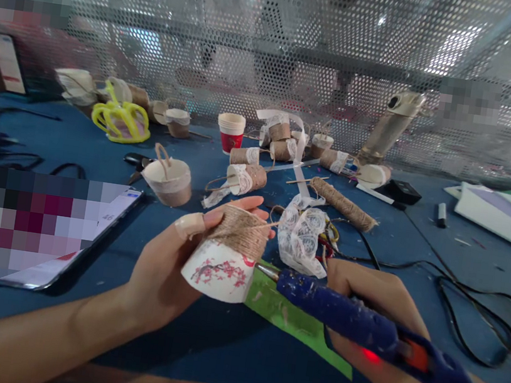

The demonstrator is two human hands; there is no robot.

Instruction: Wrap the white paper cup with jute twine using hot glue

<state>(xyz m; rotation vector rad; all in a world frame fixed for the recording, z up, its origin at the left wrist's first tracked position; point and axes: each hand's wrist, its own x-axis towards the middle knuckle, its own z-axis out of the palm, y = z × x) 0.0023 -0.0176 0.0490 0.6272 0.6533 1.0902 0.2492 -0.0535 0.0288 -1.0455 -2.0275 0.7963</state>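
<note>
My left hand (163,267) is closed around a white paper cup (220,269) with a pink blossom print, held on its side. Jute twine (243,231) is wound round the cup's upper part, and a loose strand runs off to the right. My right hand (376,310) grips a blue hot glue gun (360,323) with a red light glowing on its body. The gun's metal nozzle (267,272) touches the cup just below the twine. A green sheet (294,324) lies under the cup and the gun.
On the blue table lie white lace ribbon (300,232), a jute spool (344,204), several twine-wrapped cups (169,179), a red paper cup stack (231,132), a yellow frame (120,118), a phone (54,233) at left, and black cables (459,296) at right. A perforated metal screen stands behind.
</note>
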